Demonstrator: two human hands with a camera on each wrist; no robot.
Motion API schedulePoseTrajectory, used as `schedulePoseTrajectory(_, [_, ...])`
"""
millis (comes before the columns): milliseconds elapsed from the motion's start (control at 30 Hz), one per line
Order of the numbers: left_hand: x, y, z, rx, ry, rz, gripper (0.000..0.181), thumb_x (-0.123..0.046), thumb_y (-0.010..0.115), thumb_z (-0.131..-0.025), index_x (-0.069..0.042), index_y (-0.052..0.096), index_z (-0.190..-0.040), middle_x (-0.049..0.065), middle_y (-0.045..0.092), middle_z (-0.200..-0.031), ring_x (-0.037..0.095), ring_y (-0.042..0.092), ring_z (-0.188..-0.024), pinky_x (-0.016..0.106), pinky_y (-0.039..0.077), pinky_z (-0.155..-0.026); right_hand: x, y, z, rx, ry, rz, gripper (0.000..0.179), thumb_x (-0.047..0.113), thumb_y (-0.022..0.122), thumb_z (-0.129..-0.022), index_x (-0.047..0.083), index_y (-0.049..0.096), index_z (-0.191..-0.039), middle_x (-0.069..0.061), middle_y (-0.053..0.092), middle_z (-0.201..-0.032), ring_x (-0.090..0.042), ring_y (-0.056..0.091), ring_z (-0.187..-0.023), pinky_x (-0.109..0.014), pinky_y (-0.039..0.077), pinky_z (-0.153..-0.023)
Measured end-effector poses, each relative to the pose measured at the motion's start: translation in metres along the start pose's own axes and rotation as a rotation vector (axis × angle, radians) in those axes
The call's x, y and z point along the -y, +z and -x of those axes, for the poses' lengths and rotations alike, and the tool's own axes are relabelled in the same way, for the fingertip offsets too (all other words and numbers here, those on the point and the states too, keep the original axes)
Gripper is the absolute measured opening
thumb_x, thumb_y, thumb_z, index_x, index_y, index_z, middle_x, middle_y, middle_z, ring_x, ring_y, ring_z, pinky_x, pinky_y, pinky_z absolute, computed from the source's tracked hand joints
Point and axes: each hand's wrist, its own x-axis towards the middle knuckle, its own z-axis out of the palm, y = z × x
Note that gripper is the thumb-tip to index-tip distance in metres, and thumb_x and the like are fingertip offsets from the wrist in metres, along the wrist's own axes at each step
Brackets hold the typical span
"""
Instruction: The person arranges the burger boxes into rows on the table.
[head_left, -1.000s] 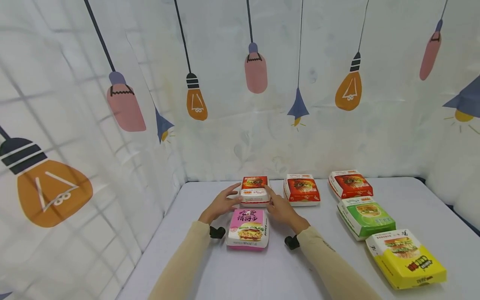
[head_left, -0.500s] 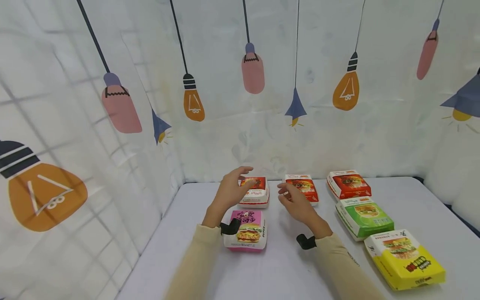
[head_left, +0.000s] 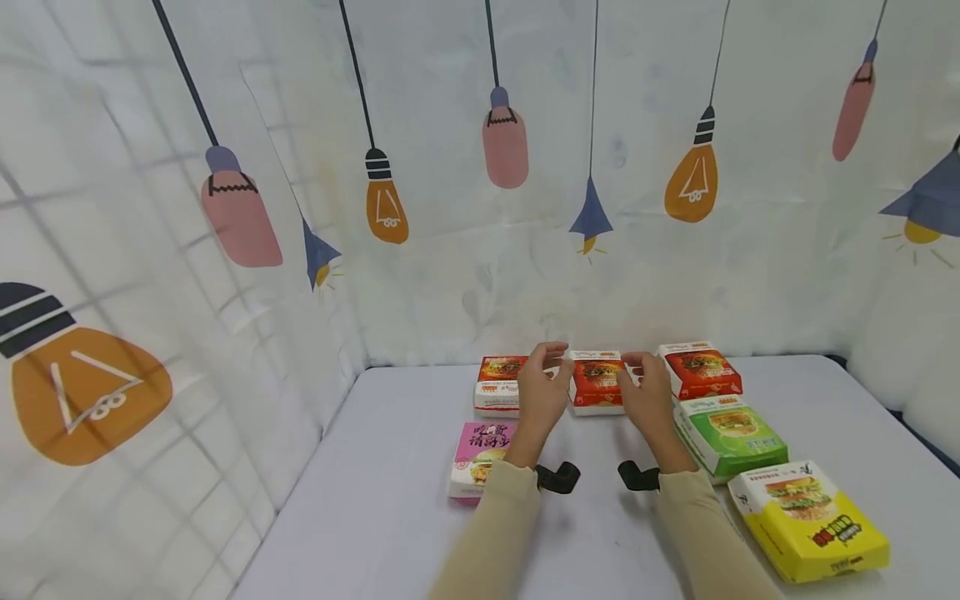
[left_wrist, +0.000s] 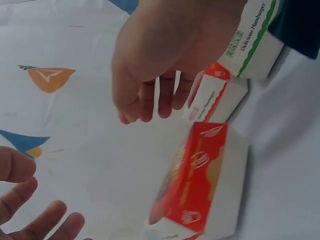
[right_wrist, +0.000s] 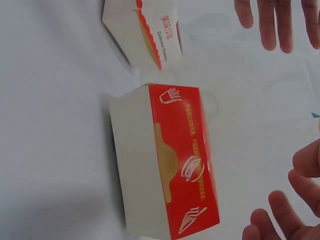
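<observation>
In the head view a middle red-and-white burger box [head_left: 596, 385] lies at the back of the table, between my two hands. My left hand [head_left: 543, 392] is at its left side, and my right hand [head_left: 648, 398] at its right. Both hands hold nothing, their fingers loosely bent. In the left wrist view the red burger box [left_wrist: 200, 172] stands apart from my left fingers [left_wrist: 42, 220]. The right wrist view likewise shows a gap between the red burger box [right_wrist: 182, 160] and my right fingers [right_wrist: 282, 215].
Another red box [head_left: 495, 392] and a pink burger box [head_left: 476, 458] lie on the left, partly behind my left arm. A red box [head_left: 701, 371], a green box [head_left: 733, 433] and a yellow box [head_left: 813, 521] line the right. A printed curtain [head_left: 450, 275] hangs behind the table [head_left: 375, 467].
Both hands have left the left red box, lifted, and moved right to either side of the middle red box. The boxes have stayed in place.
</observation>
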Motion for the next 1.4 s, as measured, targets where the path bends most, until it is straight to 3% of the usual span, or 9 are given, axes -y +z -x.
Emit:
schedulePoseTrajectory(100, [0.01, 0.018, 0.008, -0.031, -0.037, 0.012, 0.028, -0.011, 0.066, -0.096, -0.012, 0.068, -0.123, 0.014, 0.068, -0.126, 0.035, 0.064, -0.117, 0.05, 0.051, -0.095, -0.004, 0.0, -0.001, 0.018, 0.057, 0.024, 0.042, 0.015, 0.054, -0.102, 0.002, 0.05, -0.141, -0.021, 0.045, -0.144, -0.038, 0.041, -0.131, -0.056, 0.037, -0.107])
schedulePoseTrajectory(267, [0.026, 0.038, 0.015, -0.065, -0.133, -0.053, 0.036, -0.009, 0.068, -0.093, -0.008, 0.065, -0.129, 0.019, 0.061, -0.13, 0.036, 0.059, -0.12, 0.053, 0.049, -0.098, -0.011, 0.002, -0.003, 0.104, 0.139, 0.08, 0.054, 0.022, 0.051, -0.104, 0.005, 0.038, -0.153, -0.023, 0.035, -0.155, -0.041, 0.035, -0.139, -0.062, 0.036, -0.111])
schedulePoseTrajectory(567, [0.052, 0.061, 0.021, 0.032, -0.285, -0.149, 0.046, -0.017, 0.067, -0.096, -0.01, 0.055, -0.14, 0.02, 0.051, -0.14, 0.034, 0.054, -0.13, 0.052, 0.046, -0.108, -0.025, 0.002, -0.006, 0.175, 0.096, 0.119, 0.058, 0.018, 0.048, -0.104, -0.008, 0.031, -0.154, -0.034, 0.028, -0.158, -0.049, 0.031, -0.146, -0.063, 0.029, -0.118])
schedulePoseTrajectory(833, [0.057, 0.063, 0.024, 0.055, -0.285, -0.134, 0.047, -0.018, 0.066, -0.096, -0.012, 0.055, -0.141, 0.019, 0.055, -0.136, 0.034, 0.058, -0.125, 0.054, 0.047, -0.106, -0.032, 0.007, -0.008, 0.227, 0.148, 0.151, 0.061, 0.022, 0.046, -0.105, -0.005, 0.025, -0.156, -0.037, 0.024, -0.157, -0.051, 0.029, -0.145, -0.066, 0.027, -0.118])
schedulePoseTrajectory(1200, [0.058, 0.063, 0.023, 0.053, -0.288, -0.165, 0.048, -0.018, 0.067, -0.096, -0.012, 0.053, -0.142, 0.021, 0.055, -0.137, 0.034, 0.058, -0.125, 0.053, 0.048, -0.105, -0.031, 0.006, -0.006, 0.181, 0.143, 0.122, 0.052, 0.019, 0.045, -0.104, -0.005, 0.034, -0.149, -0.034, 0.034, -0.149, -0.047, 0.035, -0.139, -0.064, 0.032, -0.113])
schedulePoseTrajectory(1400, [0.057, 0.064, 0.026, 0.038, -0.295, -0.175, 0.047, -0.019, 0.067, -0.097, -0.013, 0.052, -0.141, 0.02, 0.052, -0.138, 0.035, 0.056, -0.126, 0.054, 0.048, -0.105, -0.034, 0.005, -0.006, 0.182, 0.142, 0.132, 0.047, 0.022, 0.042, -0.106, -0.004, 0.036, -0.144, -0.034, 0.041, -0.145, -0.047, 0.045, -0.132, -0.061, 0.041, -0.105])
